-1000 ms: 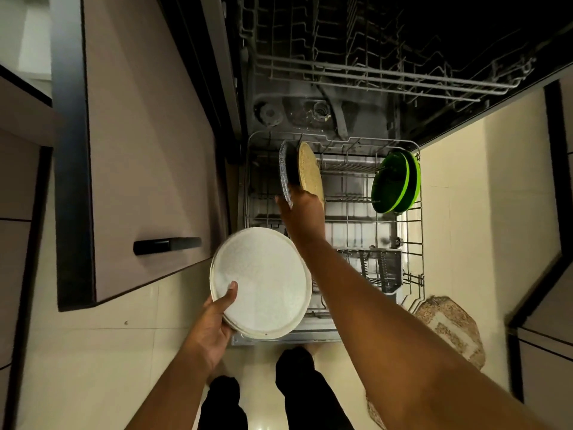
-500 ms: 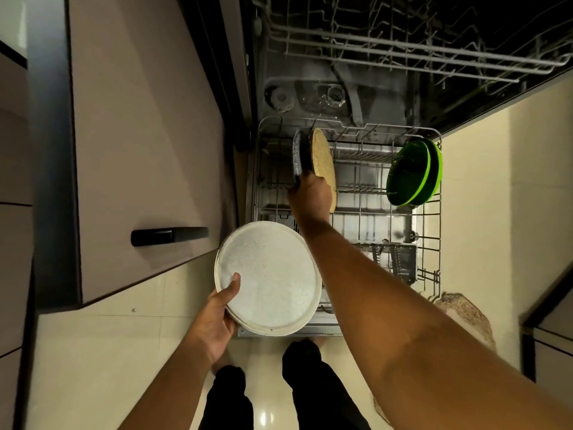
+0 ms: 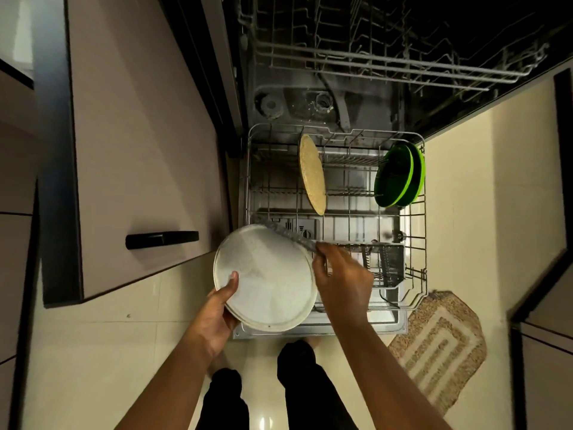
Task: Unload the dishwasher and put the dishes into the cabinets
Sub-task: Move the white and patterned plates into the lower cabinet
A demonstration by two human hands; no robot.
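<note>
Left hand: the left hand [image 3: 217, 311] grips the white plate [image 3: 266, 277] by its near-left rim, thumb on top, fingers curled underneath, holding it over the front left corner of the lower rack [image 3: 415, 293].
Right hand: the right hand [image 3: 341, 274] pinches the edge of a dark plate [image 3: 288, 234] seen nearly edge-on and blurred, its fingers closed on the near end, just above the white plate's far rim.
Stacking risk: the dark plate looks about to meet the white one; a hard or tilted contact could chip a rim or jolt the one-handed hold loose.
Grip risk: a rim pinch leaves little margin; if the plate is still wet it may slide and fall onto the rack or the floor [image 3: 102, 352].
Left in the rack: a tan plate [image 3: 311, 173] stands on edge at the back, green bowls [image 3: 398, 175] at the back right.
Load risk: two plates in one hand gets heavy; the thumb hold may tip.
</note>
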